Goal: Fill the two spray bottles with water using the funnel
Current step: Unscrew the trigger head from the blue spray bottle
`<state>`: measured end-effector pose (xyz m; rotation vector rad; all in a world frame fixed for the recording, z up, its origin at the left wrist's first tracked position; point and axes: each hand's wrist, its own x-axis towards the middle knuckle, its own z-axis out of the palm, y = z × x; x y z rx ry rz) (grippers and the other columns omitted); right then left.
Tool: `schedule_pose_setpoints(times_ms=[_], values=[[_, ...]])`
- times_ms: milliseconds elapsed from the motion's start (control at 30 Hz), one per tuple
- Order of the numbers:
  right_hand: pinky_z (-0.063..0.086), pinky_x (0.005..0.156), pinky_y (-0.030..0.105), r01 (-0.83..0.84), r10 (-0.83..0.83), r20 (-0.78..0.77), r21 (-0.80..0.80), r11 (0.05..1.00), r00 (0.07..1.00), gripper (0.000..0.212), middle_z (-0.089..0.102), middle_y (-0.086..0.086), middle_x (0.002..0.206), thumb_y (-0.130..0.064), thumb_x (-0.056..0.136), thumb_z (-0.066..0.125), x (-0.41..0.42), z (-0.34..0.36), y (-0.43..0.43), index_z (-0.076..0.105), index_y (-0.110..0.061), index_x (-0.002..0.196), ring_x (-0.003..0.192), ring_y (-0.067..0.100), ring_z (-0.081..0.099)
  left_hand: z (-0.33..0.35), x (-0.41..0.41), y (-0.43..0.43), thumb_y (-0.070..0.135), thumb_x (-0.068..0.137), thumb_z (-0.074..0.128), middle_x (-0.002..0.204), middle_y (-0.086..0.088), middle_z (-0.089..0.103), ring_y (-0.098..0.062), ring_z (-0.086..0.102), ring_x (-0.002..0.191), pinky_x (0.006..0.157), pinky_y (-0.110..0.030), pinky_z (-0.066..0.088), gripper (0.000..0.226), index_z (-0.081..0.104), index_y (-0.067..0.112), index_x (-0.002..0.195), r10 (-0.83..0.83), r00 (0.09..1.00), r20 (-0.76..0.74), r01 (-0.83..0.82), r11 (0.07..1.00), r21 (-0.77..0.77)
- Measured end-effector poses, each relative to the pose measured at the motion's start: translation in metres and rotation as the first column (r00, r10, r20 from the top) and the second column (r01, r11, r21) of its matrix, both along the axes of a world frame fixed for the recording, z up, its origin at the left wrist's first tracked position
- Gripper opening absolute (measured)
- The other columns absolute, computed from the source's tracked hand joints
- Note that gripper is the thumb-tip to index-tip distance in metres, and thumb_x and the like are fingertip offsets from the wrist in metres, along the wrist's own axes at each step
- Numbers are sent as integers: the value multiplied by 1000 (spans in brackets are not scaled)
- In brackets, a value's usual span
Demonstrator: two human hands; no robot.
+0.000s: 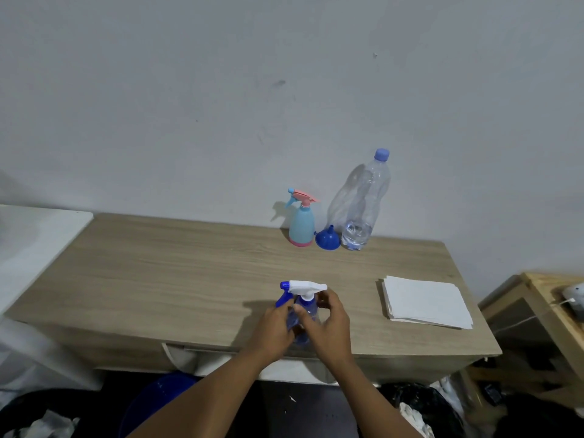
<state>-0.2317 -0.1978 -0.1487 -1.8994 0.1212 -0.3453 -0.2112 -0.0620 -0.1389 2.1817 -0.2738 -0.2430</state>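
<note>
Desk point(189, 263), six o'clock: left hand point(271, 327) and right hand point(331, 324) clamp the blue spray bottle point(306, 289), which a hard twist could topple.

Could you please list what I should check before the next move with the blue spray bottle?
1. Left hand holds the blue spray bottle by its body: ok.
2. Right hand grip at its collar: ok.
3. Spray head removed: not ok, still on.
4. Funnel free, beside the water bottle: ok.
5. That bottle's cap off: not ok, still on.
6. Enough water: cannot tell; only a little shows at its bottom.
</note>
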Motion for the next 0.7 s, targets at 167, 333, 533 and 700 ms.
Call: schedule_pose_setpoints(times_ms=[167, 333, 533, 700], values=[[55, 84, 32, 33, -33, -9, -19, 999, 999, 23, 66, -14, 102, -39, 86, 72, 4, -3, 4, 62, -32, 106, 98, 7, 63, 8, -3, 0, 4, 90, 59, 91, 13, 60, 0, 62, 77, 59, -1, 39, 36, 59, 23, 121, 5, 1000, 20, -5, 1000, 20], [54, 86, 26, -3, 3, -14, -33, 999, 1000, 41, 65, -16, 107, -52, 78, 70, -2, 0, 1, 61, -34, 113, 102, 5, 62, 10, -4, -2, 5, 90, 62, 90, 18, 59, 17, 58, 74, 61, 0, 40, 40, 58, 19, 127, -6, 1000, 15, 6, 1000, -21], [56, 83, 36, -1, 0, -24, -65, 998, 1000, 22, 64, -17, 105, -40, 88, 65, 2, 1, 2, 62, -36, 109, 100, 6, 62, 13, -6, -1, 5, 90, 60, 89, 20, 58, -1, 63, 78, 62, -2, 42, 42, 54, 30, 123, 2, 1000, 20, -2, 1000, -21], [54, 78, 18, 25, -27, -75, -30, 999, 997, 40, 66, -17, 102, -46, 75, 80, 2, 9, 6, 58, -37, 107, 97, 2, 63, 11, -4, -1, 7, 89, 63, 95, 7, 65, 4, 60, 74, 66, -4, 44, 35, 59, 22, 121, -7, 1000, 30, 6, 999, 47]])
